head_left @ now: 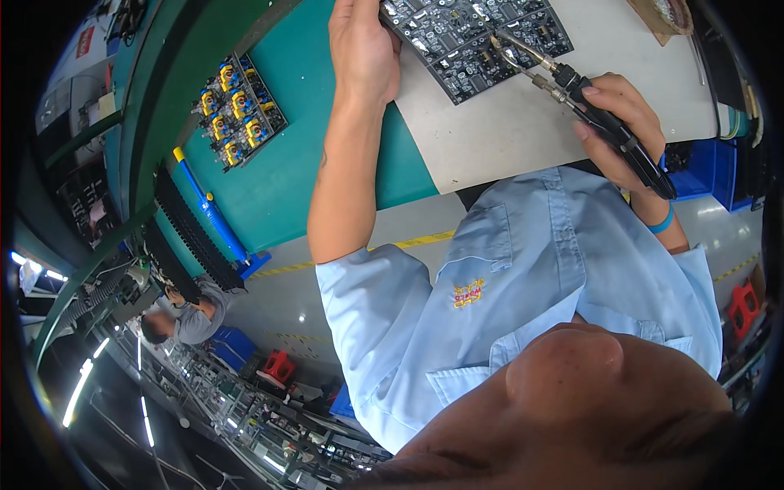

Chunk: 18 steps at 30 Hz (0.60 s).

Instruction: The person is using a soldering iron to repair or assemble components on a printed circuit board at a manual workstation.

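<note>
A dark circuit board panel [478, 41], packed with small parts, lies over the grey sheet at the top of the head view. My left hand [365, 53] grips its left edge; the thumb is partly behind the board and the fingertips run out of the picture. In my right hand [621, 122] is a pair of soldering tweezers [608, 122] with a black handle and two metal prongs. The prong tips are close together at the middle of the board, over its small parts. Whether they touch a part is too small to tell.
Left of my arm, another board [265, 102] with yellow and blue parts lies on the green mat [306, 122]. Nearby are a blue desoldering pump [214, 214] and a black slotted rack [192, 229]. A blue bin [702, 167] stands at right. A co-worker [196, 318] sits beyond the table.
</note>
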Motion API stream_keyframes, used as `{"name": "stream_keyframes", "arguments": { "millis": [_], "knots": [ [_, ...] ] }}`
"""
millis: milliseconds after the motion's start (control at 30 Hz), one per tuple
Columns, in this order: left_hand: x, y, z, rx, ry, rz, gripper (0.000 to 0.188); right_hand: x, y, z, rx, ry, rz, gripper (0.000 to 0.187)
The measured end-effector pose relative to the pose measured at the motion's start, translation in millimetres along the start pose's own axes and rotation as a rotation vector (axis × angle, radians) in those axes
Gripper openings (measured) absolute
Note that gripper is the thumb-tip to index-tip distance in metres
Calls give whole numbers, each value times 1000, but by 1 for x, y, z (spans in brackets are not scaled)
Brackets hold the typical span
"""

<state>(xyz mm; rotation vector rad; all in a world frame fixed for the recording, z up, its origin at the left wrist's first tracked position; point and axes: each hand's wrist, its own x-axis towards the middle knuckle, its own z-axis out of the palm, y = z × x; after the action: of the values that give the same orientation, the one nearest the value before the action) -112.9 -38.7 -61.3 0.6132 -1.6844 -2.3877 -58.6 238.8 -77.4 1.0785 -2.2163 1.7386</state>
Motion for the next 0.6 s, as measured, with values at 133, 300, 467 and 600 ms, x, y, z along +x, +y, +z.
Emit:
{"name": "stream_keyframes", "arguments": {
  "millis": [133,300,467,600],
  "knots": [
    [6,-5,-6,-55,-15,29,20,-1,0,-1,-12,4,-4,45],
    [-4,5,8,5,-9,11,22,0,1,0,-17,15,-2,45],
    [-3,3,6,-2,11,-5,23,1,0,0,18,15,-13,46],
    [3,-4,-2,-29,-34,12,22,-1,0,-2,1,-5,18,47]
  ]
}}
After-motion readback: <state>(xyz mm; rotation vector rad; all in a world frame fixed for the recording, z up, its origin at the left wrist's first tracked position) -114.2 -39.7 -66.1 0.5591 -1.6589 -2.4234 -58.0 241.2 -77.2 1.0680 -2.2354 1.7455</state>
